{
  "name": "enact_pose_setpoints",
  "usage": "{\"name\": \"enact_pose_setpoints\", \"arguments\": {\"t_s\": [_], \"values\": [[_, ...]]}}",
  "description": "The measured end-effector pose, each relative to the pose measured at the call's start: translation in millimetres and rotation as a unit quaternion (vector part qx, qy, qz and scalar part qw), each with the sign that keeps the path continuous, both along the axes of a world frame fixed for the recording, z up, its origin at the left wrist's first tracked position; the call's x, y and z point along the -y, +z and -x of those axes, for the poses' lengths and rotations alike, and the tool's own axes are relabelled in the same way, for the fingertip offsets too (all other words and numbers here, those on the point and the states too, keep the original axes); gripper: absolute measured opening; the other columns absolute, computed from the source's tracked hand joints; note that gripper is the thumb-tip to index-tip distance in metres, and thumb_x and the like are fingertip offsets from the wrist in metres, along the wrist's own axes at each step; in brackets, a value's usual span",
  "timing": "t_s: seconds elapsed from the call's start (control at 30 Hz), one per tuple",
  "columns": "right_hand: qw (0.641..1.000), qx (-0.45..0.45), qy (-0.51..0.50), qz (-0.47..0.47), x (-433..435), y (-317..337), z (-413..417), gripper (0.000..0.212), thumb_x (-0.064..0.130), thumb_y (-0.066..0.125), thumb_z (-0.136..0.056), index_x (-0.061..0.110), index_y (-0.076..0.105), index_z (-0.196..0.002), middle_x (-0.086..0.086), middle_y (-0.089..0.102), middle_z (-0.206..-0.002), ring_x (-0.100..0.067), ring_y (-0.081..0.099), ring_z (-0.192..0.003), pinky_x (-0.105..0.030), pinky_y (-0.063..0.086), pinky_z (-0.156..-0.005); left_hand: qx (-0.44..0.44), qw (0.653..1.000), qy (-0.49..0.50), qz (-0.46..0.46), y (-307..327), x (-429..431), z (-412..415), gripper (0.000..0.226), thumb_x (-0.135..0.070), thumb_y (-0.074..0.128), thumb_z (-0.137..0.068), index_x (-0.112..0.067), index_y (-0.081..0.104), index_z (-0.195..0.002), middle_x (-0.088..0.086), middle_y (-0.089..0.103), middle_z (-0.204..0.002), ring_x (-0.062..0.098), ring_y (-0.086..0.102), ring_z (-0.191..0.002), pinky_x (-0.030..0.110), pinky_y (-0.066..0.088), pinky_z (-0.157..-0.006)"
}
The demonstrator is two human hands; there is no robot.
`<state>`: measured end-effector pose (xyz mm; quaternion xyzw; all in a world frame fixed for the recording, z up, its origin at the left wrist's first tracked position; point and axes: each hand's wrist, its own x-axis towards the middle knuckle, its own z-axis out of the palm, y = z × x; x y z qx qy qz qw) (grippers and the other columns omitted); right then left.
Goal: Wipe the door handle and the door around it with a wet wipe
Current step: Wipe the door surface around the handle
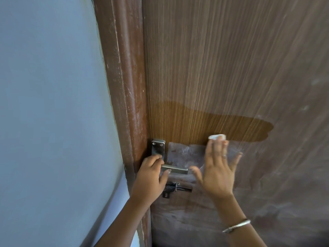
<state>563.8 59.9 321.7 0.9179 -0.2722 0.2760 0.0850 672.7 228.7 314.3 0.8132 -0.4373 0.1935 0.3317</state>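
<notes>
A dusty brown wooden door fills the right of the head view. Its metal lever handle and back plate sit near the door's left edge. My left hand grips the handle close to the plate. My right hand lies flat against the door just right of the handle, pressing a white wet wipe under its fingertips. A darker, clean wet band runs across the door above the wipe. The area around the handle is grey with dust.
A reddish-brown door frame runs down the left of the door, beside a pale blue wall. A black latch bolt sits below the handle. A metal bangle is on my right wrist.
</notes>
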Motion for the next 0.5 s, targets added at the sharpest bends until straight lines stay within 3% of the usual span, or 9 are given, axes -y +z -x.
{"name": "enact_pose_setpoints", "arguments": {"t_s": [0.1,0.2,0.33,0.5], "values": [[0.988,0.12,-0.059,-0.073,15.4,-3.7,12.1,0.086,0.063,0.012,-0.091,-0.007,0.016,-0.143,-0.024,-0.003,-0.15,-0.042,0.006,-0.139,-0.07,0.002,-0.105,0.008,1.0,0.008,-0.005,1.5,2.7,0.5,0.027,-0.011,0.077,-0.071,0.001,0.067,-0.093,0.014,0.067,-0.102,0.028,0.062,-0.095,0.032,0.052,-0.081],[0.981,0.162,-0.065,-0.089,15.0,-3.5,9.0,0.085,0.058,0.014,-0.093,-0.012,0.016,-0.141,-0.03,-0.001,-0.149,-0.047,0.004,-0.138,-0.069,0.006,-0.106,0.009,1.0,0.013,-0.009,3.1,4.0,1.0,0.024,-0.009,0.077,-0.071,0.001,0.067,-0.091,0.014,0.067,-0.101,0.028,0.062,-0.094,0.034,0.053,-0.079],[0.997,0.077,-0.002,-0.01,1.8,-4.5,-3.2,0.077,0.053,0.014,-0.095,-0.008,0.022,-0.14,-0.032,0.019,-0.148,-0.041,0.006,-0.138,-0.062,0.006,-0.109,0.003,1.0,0.014,-0.013,4.0,4.0,1.8,0.022,-0.008,0.076,-0.072,0.0,0.067,-0.091,0.014,0.067,-0.101,0.029,0.062,-0.094,0.034,0.053,-0.078],[0.998,0.022,0.032,0.048,-5.1,-12.5,-10.2,0.076,0.055,0.024,-0.092,0.0,0.021,-0.143,-0.016,0.01,-0.152,-0.03,0.011,-0.14,-0.059,0.01,-0.111,-0.003,1.0,0.012,-0.015,4.2,2.3,0.5,0.024,-0.009,0.075,-0.073,0.0,0.067,-0.093,0.014,0.066,-0.103,0.028,0.061,-0.096,0.033,0.052,-0.077]]}}
